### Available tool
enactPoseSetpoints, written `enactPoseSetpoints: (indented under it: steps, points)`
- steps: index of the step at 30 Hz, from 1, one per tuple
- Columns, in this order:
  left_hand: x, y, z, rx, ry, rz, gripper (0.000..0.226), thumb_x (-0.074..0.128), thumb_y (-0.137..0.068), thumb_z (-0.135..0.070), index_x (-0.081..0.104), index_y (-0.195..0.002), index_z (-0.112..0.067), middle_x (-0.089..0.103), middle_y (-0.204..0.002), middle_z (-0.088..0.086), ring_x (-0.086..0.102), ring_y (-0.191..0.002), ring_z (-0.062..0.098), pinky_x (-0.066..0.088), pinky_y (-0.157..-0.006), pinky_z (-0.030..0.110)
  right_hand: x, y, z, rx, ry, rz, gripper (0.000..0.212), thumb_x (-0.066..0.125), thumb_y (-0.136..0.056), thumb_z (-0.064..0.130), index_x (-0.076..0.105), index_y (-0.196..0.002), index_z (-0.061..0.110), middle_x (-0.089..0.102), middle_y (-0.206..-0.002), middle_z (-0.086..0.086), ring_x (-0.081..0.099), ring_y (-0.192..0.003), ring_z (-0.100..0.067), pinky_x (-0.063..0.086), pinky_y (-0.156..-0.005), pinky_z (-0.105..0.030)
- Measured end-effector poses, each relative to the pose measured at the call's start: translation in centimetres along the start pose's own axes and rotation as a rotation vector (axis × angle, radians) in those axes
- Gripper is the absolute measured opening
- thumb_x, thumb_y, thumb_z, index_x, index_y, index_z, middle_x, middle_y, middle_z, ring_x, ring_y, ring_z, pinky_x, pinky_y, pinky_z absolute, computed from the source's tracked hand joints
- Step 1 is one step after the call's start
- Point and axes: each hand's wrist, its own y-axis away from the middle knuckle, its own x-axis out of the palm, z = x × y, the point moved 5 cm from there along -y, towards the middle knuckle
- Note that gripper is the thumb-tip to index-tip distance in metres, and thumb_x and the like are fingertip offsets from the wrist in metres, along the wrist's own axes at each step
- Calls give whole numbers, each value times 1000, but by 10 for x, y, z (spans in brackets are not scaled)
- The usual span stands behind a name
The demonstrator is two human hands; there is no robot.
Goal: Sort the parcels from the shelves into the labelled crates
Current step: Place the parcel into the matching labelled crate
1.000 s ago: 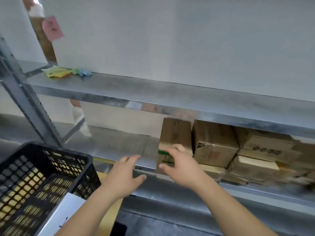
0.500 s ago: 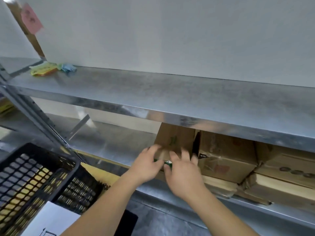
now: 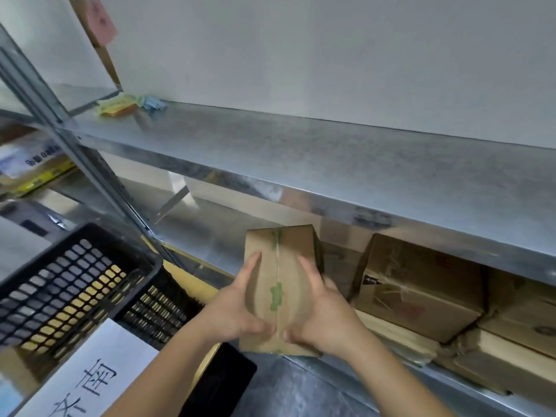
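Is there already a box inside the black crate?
No, the black crate shows only its bare slotted floor, and the cardboard box sits between the left hand and right hand at the shelf.

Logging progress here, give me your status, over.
Left hand and right hand grip brown cardboard parcel with green tape. Parcel at lower shelf edge. Nothing blocking.

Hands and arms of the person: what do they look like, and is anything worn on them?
The left hand and the right hand are bare: no gloves, rings or watch show. Both forearms are bare too, with no sleeve in view up to the picture's lower edge. Fingernails look short and unpainted.
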Motion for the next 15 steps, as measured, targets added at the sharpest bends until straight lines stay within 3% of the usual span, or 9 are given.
enactPoseSetpoints:
  steps: [2, 5, 7, 8, 11, 13, 15]
  points:
    - [0, 19, 6, -9, -9, -52, 131, 97, -51, -45, 11, -147, -65, 64, -122, -16, 64, -104, -1, 54, -90, 21, 7, 5, 2, -25, 37, -2, 124, 81, -62, 63, -10, -145, 66, 40, -140, -6, 56, -123, -27, 48, -101, -36]
    - [-8, 54, 11, 13, -144, -237, 80, 68, -71, -78, 32, -139, -56, 70, -104, -14, 66, -89, -2, 54, -81, 22, 13, 13, 12, -111, 61, -94, 84, 59, -73, 80, 13, -140, 60, 59, -129, -4, 59, -119, -29, 48, -98, -38]
    - [-16, 76, 14, 2, -254, -336, 66, 56, -80, -80, 35, -136, -51, 70, -83, -7, 65, -76, 5, 53, -73, 27, 15, 22, 27, -142, 76, -75, 82, 61, -77, 78, 14, -141, 55, 64, -130, -2, 62, -116, -27, 50, -92, -35]
    - [-21, 86, 16, -11, -245, -357, 70, 63, -80, -74, 31, -139, -52, 69, -79, -6, 65, -73, 7, 53, -71, 28, 16, 27, 37, -150, 90, -45, 96, 68, -76, 74, 6, -146, 53, 64, -132, -2, 64, -116, -26, 50, -89, -33]
    - [-41, 122, 20, -64, -129, -356, 131, 89, -62, -51, -9, -147, -64, 72, -91, -10, 69, -78, 9, 56, -72, 30, 20, 41, 64, -173, 85, 32, 141, 87, -63, 63, -27, -147, 55, 62, -138, 1, 63, -120, -22, 47, -89, -29]
    - [-54, 150, 20, -70, -149, -346, 145, 94, -58, -38, -20, -142, -68, 69, -100, -14, 68, -82, 7, 58, -74, 30, 28, 50, 84, -228, 26, 55, 144, 90, -59, 62, -25, -145, 63, 60, -140, 11, 60, -124, -16, 47, -97, -29]
    - [-68, 178, 24, -60, -127, -378, 137, 95, -60, -34, -9, -142, -69, 65, -97, -20, 67, -80, 4, 57, -70, 26, 39, 61, 104, -306, 8, 56, 128, 90, -55, 66, -4, -142, 72, 61, -131, 25, 59, -121, -7, 48, -99, -26]
